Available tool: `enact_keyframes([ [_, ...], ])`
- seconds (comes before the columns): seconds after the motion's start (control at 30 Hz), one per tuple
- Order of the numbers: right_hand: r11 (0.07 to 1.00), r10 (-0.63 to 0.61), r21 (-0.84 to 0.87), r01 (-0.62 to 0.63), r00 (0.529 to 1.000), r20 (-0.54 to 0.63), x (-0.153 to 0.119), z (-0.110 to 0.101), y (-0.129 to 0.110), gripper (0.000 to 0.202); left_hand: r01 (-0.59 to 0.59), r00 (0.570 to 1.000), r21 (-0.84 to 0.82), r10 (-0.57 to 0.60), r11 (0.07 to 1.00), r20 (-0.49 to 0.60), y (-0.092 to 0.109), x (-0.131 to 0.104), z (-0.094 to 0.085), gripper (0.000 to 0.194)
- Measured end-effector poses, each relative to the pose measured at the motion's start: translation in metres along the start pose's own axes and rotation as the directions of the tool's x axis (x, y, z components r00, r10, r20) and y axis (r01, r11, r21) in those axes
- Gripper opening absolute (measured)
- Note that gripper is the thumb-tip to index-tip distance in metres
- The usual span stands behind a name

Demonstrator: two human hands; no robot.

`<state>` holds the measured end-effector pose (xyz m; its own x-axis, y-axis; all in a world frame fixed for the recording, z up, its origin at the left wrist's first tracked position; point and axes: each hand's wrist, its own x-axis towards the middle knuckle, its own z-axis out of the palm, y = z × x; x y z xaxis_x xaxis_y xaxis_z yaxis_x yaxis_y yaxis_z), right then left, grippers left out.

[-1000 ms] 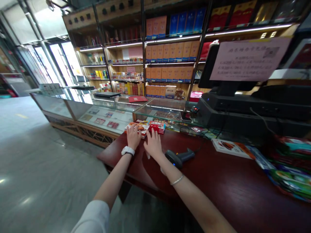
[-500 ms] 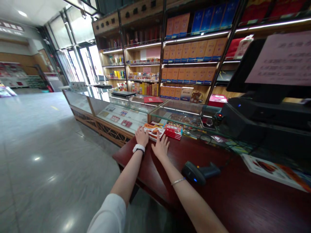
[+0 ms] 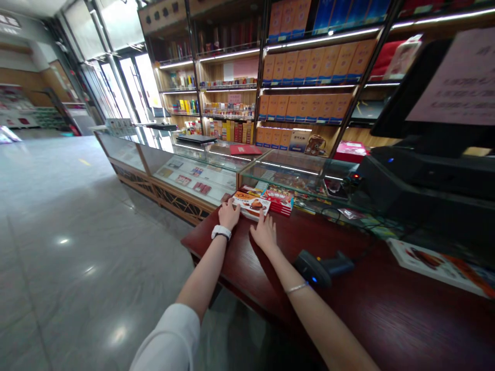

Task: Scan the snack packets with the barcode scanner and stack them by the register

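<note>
A flat white-and-orange snack box (image 3: 251, 204) with a brown food picture lies on the dark red tabletop (image 3: 240, 252), at its far end. My left hand (image 3: 229, 214) rests at the box's left end, fingers stretched and touching its edge. On the near right side, my right hand (image 3: 265, 233) has its fingers spread, the fingertips against or just beside the box; exact contact is hard to make out. Right behind it is a stack of red snack packs (image 3: 280, 201). Nearer me, to the right of my right hand, lies a black barcode scanner (image 3: 320, 268).
A glass display counter (image 3: 201, 175) runs beyond the table. At the right stand a black monitor with a pink paper (image 3: 460, 87) and another flat white box (image 3: 433, 263). Shelves of orange boxes (image 3: 309, 67) line the back wall. Grey floor (image 3: 88, 257) is on the left.
The view has tilted down slightly. My left hand has drawn back a little from the box top, so more of its printed front shows. Both hands remain beside the box.
</note>
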<state>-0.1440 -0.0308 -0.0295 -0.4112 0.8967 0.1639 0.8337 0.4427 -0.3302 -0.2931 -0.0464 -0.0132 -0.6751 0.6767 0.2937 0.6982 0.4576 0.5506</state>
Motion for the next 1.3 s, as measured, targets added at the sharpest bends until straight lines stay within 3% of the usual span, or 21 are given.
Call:
enact_keyframes([
  [0.2, 1.000, -0.007, -0.005, 0.007, 0.999, -0.054, -0.004, -0.001, 0.013, 0.073, -0.083, 0.996, -0.091, 0.080, 0.992, -0.034, 0.003, -0.009, 0.006, 0.041],
  [0.4, 0.987, -0.047, 0.143, 0.072, 0.984, -0.172, 0.001, 0.003, 0.018, 0.073, -0.107, 0.988, -0.224, 0.078, 0.969, -0.131, -0.002, -0.002, 0.005, 0.027],
  [0.53, 0.960, -0.087, 0.229, 0.162, 0.948, -0.305, -0.001, 0.000, 0.018, 0.069, -0.132, 0.975, -0.314, 0.067, 0.940, -0.211, 0.001, -0.001, 0.000, 0.025],
  [0.67, 0.921, -0.107, 0.286, 0.264, 0.878, -0.467, -0.006, -0.014, 0.013, 0.067, -0.184, 0.955, -0.401, 0.068, 0.897, -0.288, 0.010, -0.004, -0.008, 0.026],
  [0.8, 0.900, -0.118, 0.280, 0.335, 0.803, -0.584, -0.011, -0.039, 0.012, 0.066, -0.302, 0.913, -0.509, 0.090, 0.806, -0.398, 0.027, -0.012, -0.017, 0.026],
  [0.97, 0.897, -0.126, 0.248, 0.365, 0.751, -0.649, -0.017, -0.080, 0.030, 0.067, -0.448, 0.866, -0.509, 0.215, 0.735, -0.452, 0.057, -0.027, -0.027, 0.033],
  [1.1, 0.900, -0.141, 0.200, 0.388, 0.691, -0.709, -0.023, -0.104, 0.060, 0.064, -0.518, 0.833, -0.443, 0.312, 0.732, -0.458, 0.084, -0.043, -0.029, 0.034],
  [1.3, 0.923, -0.070, 0.171, 0.346, 0.585, -0.808, -0.035, -0.115, 0.120, 0.048, -0.567, 0.802, -0.370, 0.392, 0.736, -0.450, 0.129, -0.074, -0.016, 0.033],
])
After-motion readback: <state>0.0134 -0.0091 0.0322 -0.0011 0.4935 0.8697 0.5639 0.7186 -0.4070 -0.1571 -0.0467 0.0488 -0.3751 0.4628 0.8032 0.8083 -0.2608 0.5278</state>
